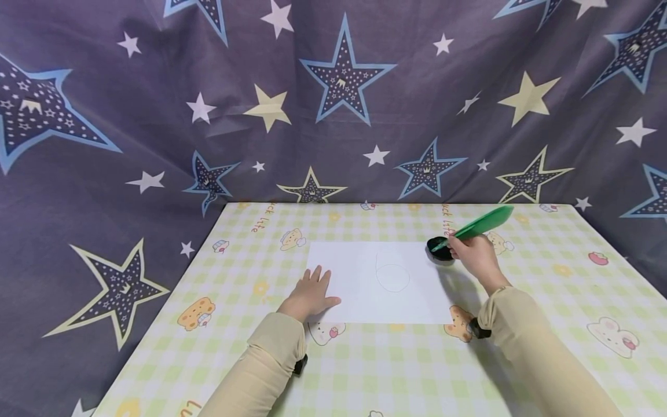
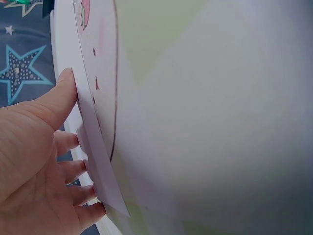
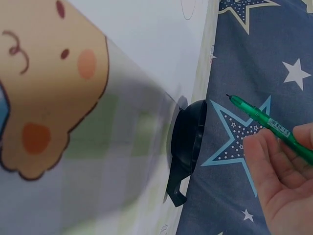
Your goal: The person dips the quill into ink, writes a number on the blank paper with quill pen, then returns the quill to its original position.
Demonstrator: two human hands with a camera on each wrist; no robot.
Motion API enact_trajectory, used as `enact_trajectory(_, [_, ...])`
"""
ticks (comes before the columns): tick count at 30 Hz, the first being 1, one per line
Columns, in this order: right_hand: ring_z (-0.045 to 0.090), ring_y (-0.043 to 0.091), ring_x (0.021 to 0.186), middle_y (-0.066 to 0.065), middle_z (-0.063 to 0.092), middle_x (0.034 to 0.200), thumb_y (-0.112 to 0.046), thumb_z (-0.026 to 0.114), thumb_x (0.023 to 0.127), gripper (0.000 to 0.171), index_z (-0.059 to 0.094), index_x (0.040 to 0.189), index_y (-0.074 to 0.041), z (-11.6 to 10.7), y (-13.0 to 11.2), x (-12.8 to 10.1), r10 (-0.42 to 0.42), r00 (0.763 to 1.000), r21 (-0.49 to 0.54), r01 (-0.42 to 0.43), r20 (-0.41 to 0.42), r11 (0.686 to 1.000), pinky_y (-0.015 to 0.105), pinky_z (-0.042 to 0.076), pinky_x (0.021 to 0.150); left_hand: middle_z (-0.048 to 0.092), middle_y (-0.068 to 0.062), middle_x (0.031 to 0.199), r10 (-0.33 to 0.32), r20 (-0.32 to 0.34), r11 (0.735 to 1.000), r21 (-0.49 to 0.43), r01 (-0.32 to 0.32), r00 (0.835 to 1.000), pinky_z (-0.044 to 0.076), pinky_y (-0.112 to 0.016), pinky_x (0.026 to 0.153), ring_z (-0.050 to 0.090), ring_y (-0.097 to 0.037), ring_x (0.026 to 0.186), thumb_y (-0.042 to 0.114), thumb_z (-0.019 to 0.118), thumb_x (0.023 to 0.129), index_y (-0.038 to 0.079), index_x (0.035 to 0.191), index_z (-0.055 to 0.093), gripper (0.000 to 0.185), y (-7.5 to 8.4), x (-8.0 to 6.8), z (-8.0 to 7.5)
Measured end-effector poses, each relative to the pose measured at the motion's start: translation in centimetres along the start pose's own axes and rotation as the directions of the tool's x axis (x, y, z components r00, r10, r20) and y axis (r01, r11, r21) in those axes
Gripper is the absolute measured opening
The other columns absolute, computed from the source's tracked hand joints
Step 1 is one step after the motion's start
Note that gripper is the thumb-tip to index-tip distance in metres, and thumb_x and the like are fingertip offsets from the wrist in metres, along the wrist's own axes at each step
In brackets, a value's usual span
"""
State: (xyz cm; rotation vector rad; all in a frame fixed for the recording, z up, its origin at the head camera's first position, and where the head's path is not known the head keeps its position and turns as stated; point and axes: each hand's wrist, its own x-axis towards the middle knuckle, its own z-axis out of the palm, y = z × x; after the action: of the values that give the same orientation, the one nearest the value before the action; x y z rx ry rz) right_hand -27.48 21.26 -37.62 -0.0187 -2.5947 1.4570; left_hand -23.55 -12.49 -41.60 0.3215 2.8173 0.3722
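Fingers (image 3: 264,156) pinching green pen (image 3: 266,123), tip just above black holder (image 3: 188,142)

Paper (image 1: 365,278) mid-table (image 1: 547,359), left hand (image 1: 310,295) on its left edge, holder (image 1: 439,248) just right.

I see a table (image 1: 563,272) under a pale green checked cloth printed with cartoon bears and rabbits. Behind and on both sides of where I work hangs a grey-blue curtain (image 1: 130,116) with white, yellow and blue stars. Light is even, soft.
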Motion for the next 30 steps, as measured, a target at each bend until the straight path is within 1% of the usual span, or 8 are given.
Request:
enact_trajectory(4, [0.063, 0.032, 0.086, 0.027, 0.062, 0.097, -0.017, 0.047, 0.095, 0.034, 0.056, 0.112, 0.011, -0.2, 0.2, 0.0, -0.001, 1.000, 0.009, 0.001, 0.000, 1.000, 0.029, 0.054, 0.073, 0.015, -0.024, 0.148, 0.002, -0.001, 1.000, 0.005, -0.002, 1.000, 0.014, -0.051, 0.108, 0.010, -0.044, 0.134, 0.041, 0.052, 0.092, -0.002, 0.143, 0.027, 0.072, 0.0, 0.0, 0.0])
enact_trajectory(12, [0.063, 0.021, 0.077, 0.024, 0.063, 0.094, -0.016, 0.048, 0.095, 0.033, 0.058, 0.110, 0.012, -0.7, 0.5, 0.0, -0.006, 1.000, 0.010, 0.006, -0.025, 1.000, 0.027, 0.054, 0.070, 0.015, -0.024, 0.148, -0.002, 0.003, 1.000, 0.016, 0.002, 1.000, 0.014, -0.050, 0.108, 0.010, -0.043, 0.134, 0.042, 0.052, 0.092, -0.001, 0.143, 0.027, 0.072, -0.1, 0.3, 0.2])
enact_trajectory(17, [0.063, 0.019, 0.076, 0.026, 0.062, 0.093, -0.016, 0.048, 0.095, 0.034, 0.057, 0.110, 0.013, -1.0, 0.7, -0.1, 0.004, 1.000, 0.023, -0.003, -0.025, 1.000, 0.026, 0.054, 0.070, 0.015, -0.024, 0.148, -0.002, 0.005, 1.000, 0.014, 0.002, 1.000, 0.014, -0.050, 0.108, 0.010, -0.043, 0.134, 0.041, 0.052, 0.092, -0.001, 0.143, 0.027, 0.072, -0.1, 0.2, 0.2])
enact_trajectory(20, [0.063, 0.019, 0.076, 0.026, 0.062, 0.094, -0.016, 0.048, 0.095, 0.035, 0.056, 0.112, 0.014, -1.2, 1.0, -0.1, 0.016, 1.000, 0.044, -0.015, -0.026, 0.999, 0.023, 0.054, 0.069, 0.015, -0.024, 0.148, 0.000, 0.003, 1.000, 0.013, 0.000, 1.000, 0.014, -0.050, 0.108, 0.010, -0.043, 0.134, 0.041, 0.052, 0.092, -0.001, 0.143, 0.027, 0.072, -0.1, 0.2, 0.1])
enact_trajectory(23, [0.063, 0.015, 0.074, 0.026, 0.062, 0.096, -0.015, 0.048, 0.095, 0.035, 0.054, 0.112, 0.015, -1.2, 1.1, -0.1, 0.020, 0.999, 0.064, -0.018, -0.029, 0.998, 0.021, 0.053, 0.067, 0.015, -0.024, 0.148, 0.001, 0.001, 1.000, 0.011, -0.001, 1.000, 0.014, -0.050, 0.108, 0.010, -0.043, 0.134, 0.041, 0.052, 0.092, -0.001, 0.143, 0.027, 0.071, -0.1, 0.1, 0.1])
enact_trajectory(27, [0.061, 0.005, 0.068, 0.029, 0.060, 0.099, -0.014, 0.047, 0.096, 0.036, 0.052, 0.114, 0.017, -1.4, 1.2, -0.2, 0.026, 0.999, 0.097, -0.023, -0.026, 0.995, 0.022, 0.053, 0.069, 0.015, -0.024, 0.148, -0.001, 0.000, 1.000, 0.006, 0.001, 1.000, 0.014, -0.051, 0.108, 0.010, -0.043, 0.134, 0.041, 0.053, 0.092, -0.002, 0.143, 0.027, 0.072, 0.0, 0.1, 0.1])
enact_trajectory(30, [0.061, 0.004, 0.067, 0.032, 0.059, 0.101, -0.014, 0.047, 0.096, 0.037, 0.050, 0.115, 0.018, -1.5, 1.4, -0.2, 0.033, 0.999, 0.143, -0.029, -0.022, 0.989, 0.023, 0.053, 0.070, 0.015, -0.024, 0.148, -0.003, 0.000, 1.000, 0.006, 0.003, 1.000, 0.014, -0.050, 0.108, 0.010, -0.044, 0.134, 0.041, 0.053, 0.092, -0.001, 0.143, 0.027, 0.072, 0.0, 0.1, 0.1])
